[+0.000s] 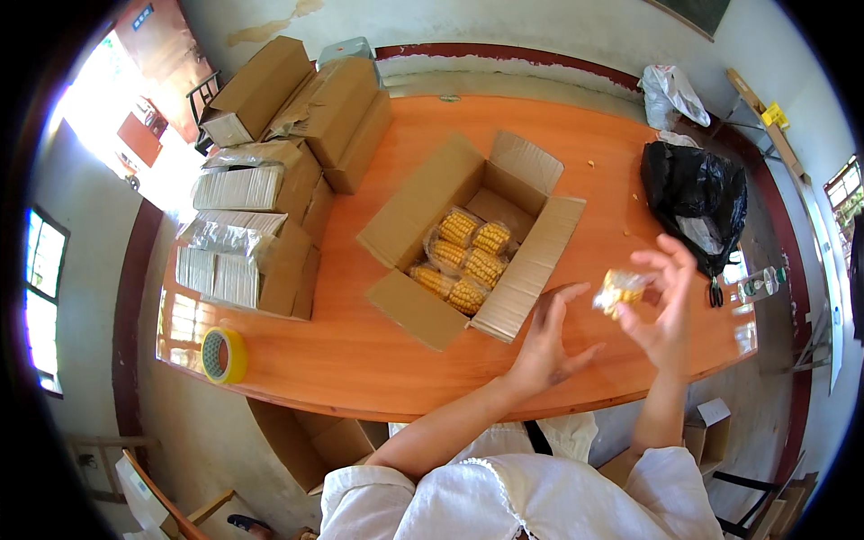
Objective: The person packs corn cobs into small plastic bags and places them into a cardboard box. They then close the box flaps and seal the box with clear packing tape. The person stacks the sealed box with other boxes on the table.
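An open cardboard box (531,270) on the table holds several plastic-wrapped pieces of yellow corn cob (484,267). My right hand (666,301) is raised to the right of the box. Between its thumb and fingers it pinches a small clear-wrapped piece of corn (617,290), slightly blurred. My left hand (549,344) is beside the box's near right flap, fingers apart and nothing in it. The left fingertips point toward the wrapped corn, with a gap between them.
Closed cardboard boxes (346,112) are stacked along the table's (432,382) left side. Yellow tape (224,355) lies at the front left. A black plastic bag (693,193), scissors (715,292) and a clear bottle (761,284) are at the right. Another open box (315,441) sits below the front edge.
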`<state>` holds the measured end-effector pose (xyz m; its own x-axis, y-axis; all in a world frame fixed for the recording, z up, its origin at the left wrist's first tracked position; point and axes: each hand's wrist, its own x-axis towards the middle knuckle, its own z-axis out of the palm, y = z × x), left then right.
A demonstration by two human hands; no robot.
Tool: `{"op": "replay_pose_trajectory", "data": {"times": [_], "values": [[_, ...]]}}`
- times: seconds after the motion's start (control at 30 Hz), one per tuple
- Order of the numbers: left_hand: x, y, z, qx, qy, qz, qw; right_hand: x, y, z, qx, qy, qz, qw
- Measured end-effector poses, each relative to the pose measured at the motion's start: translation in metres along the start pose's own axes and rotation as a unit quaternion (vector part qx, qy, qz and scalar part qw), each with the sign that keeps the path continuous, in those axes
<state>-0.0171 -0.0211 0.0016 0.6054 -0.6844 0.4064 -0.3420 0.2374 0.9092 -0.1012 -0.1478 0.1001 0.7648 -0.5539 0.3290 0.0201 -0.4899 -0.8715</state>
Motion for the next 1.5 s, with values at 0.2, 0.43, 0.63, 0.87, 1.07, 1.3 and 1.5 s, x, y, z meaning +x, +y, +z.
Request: {"op": "replay_pose_trajectory", "data": {"times": [0.2, 0.43, 0.63, 0.87, 1.07, 1.3, 1.5], "values": [[-0.004, -0.005, 0.0, 0.05, -0.029, -0.023, 0.998, 0.071, -0.029, 0.042, -0.007, -0.042, -0.129, 0.991], [-0.032, -0.029, 0.036, -0.025, -0.045, -0.041, 0.998, 0.145, 0.007, 0.14, -0.236, -0.197, -0.091, 0.947], [-0.02, -0.024, 0.017, 0.008, -0.015, 0.014, 1.0, 0.143, 0.021, 0.161, -0.279, -0.26, -0.068, 0.922], [-0.015, 0.007, -0.005, 0.087, -0.25, -0.011, 0.964, 0.151, 0.047, 0.159, -0.246, -0.276, -0.039, 0.928], [-0.002, 0.146, -0.124, -0.044, -0.166, 0.127, 0.977, 0.155, 0.052, 0.157, -0.241, -0.272, -0.027, 0.931], [0.035, 0.191, -0.237, 0.078, 0.3, 0.208, 0.928, 0.15, 0.058, 0.159, -0.244, -0.279, -0.036, 0.928], [0.055, 0.209, -0.317, 0.223, 0.382, 0.19, 0.877, 0.155, 0.063, 0.156, -0.245, -0.284, -0.044, 0.926]]}}
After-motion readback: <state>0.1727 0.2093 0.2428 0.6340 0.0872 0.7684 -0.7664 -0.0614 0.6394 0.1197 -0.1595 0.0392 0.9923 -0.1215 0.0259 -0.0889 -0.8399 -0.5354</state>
